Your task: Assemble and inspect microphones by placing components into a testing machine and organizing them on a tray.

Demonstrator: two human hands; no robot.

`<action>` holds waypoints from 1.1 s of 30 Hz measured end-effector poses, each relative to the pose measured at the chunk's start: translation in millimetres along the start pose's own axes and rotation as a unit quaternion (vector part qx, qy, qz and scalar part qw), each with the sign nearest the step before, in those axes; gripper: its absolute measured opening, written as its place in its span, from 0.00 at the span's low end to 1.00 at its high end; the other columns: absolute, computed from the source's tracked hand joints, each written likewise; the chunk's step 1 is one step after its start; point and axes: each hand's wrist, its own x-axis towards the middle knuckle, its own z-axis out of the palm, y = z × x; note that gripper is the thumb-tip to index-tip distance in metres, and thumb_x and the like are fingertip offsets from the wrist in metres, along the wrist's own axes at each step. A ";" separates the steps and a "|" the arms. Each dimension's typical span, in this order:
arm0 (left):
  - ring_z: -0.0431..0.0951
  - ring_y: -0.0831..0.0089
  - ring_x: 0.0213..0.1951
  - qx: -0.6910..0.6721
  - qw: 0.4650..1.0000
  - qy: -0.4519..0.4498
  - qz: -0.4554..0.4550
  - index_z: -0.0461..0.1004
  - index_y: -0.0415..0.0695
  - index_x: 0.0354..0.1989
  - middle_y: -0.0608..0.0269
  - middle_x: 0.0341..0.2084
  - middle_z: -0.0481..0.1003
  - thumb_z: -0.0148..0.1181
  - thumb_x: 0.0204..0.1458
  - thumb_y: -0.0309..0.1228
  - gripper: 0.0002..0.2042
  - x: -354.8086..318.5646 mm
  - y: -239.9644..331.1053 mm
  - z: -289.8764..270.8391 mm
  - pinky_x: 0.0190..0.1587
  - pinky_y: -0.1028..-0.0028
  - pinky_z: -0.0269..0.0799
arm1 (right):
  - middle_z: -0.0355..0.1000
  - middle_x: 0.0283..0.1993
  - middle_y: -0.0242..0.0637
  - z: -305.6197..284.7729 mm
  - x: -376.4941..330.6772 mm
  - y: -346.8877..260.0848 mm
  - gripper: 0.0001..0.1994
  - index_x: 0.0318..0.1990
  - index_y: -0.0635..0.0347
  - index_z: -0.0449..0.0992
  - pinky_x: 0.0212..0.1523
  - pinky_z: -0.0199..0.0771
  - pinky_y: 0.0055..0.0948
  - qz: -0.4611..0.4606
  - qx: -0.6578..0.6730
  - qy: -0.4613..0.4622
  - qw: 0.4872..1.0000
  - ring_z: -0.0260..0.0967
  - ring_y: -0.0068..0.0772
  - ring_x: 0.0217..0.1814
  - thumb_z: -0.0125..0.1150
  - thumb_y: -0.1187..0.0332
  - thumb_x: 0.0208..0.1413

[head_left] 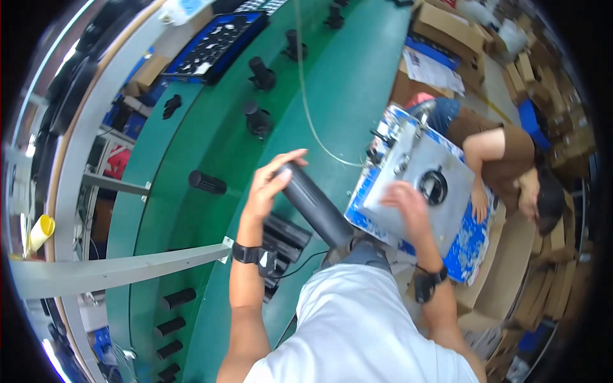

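My left hand [269, 184] is around the upper end of a large black cylinder [316, 207], thumb on the near side and fingers over the far side. The cylinder slants down toward my lap, and its lower end is close to my legs. More black cylinders [287, 233] lie beside it on the green bench, partly hidden by my left wrist. Slightly blurred, my right hand [408, 203] hovers over a metal plate fixture [396, 223] with its fingers loosely bent and apart. I see nothing in it. A round black part [433, 186] sits in the plate's opening.
Several black cylindrical parts stand or lie on the green belt [211, 220], including one cylinder [207, 182]. A pale hose [306, 102] crosses the bench. A grey metal bar [128, 271] juts in from the left. At the right a co-worker [504, 147] sits near cardboard boxes [447, 29].
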 end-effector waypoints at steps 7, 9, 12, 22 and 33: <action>0.72 0.65 0.49 -0.302 0.946 -0.105 -0.045 0.55 0.36 0.65 0.47 0.57 0.65 0.53 0.57 0.43 0.32 7.0 2.1 124.6 0.51 0.70 0.69 | 0.71 0.46 0.49 55.3 -8.5 -10.9 0.35 0.58 0.66 0.61 0.52 0.73 0.38 0.028 0.542 -0.236 0.806 0.72 0.44 0.48 0.55 0.43 0.56; 0.72 0.68 0.51 -0.314 0.942 -0.063 -0.102 0.55 0.40 0.64 0.51 0.55 0.66 0.46 0.63 0.45 0.27 -8.3 -9.4 144.4 0.49 0.72 0.70 | 0.66 0.50 0.46 36.6 -20.1 -24.5 0.30 0.58 0.62 0.60 0.53 0.71 0.41 -0.017 0.517 -0.064 0.854 0.68 0.42 0.51 0.59 0.52 0.55; 0.76 0.69 0.46 -0.391 0.875 -0.157 -0.238 0.58 0.37 0.61 0.52 0.48 0.72 0.45 0.64 0.44 0.25 -43.4 -20.2 170.4 0.45 0.71 0.72 | 0.62 0.50 0.42 2.9 -34.4 -21.6 0.28 0.57 0.60 0.60 0.59 0.63 0.38 -0.083 0.475 0.052 0.874 0.62 0.39 0.54 0.60 0.55 0.55; 0.81 0.60 0.38 -0.398 0.774 -0.318 -0.376 0.66 0.34 0.54 0.46 0.36 0.78 0.33 0.66 0.47 0.26 -45.4 -58.3 211.3 0.42 0.70 0.74 | 0.63 0.40 0.37 -87.4 -55.0 -29.9 0.25 0.52 0.58 0.61 0.55 0.63 0.35 -0.239 0.288 0.139 0.917 0.64 0.34 0.46 0.60 0.68 0.44; 0.80 0.62 0.40 -0.336 0.824 -0.175 -0.422 0.68 0.35 0.52 0.47 0.37 0.78 0.44 0.65 0.37 0.17 -73.7 -76.6 167.6 0.46 0.70 0.75 | 0.71 0.35 0.39 -128.5 26.9 5.3 0.21 0.43 0.63 0.68 0.47 0.69 0.29 -0.258 -0.059 0.202 0.943 0.70 0.31 0.40 0.62 0.74 0.35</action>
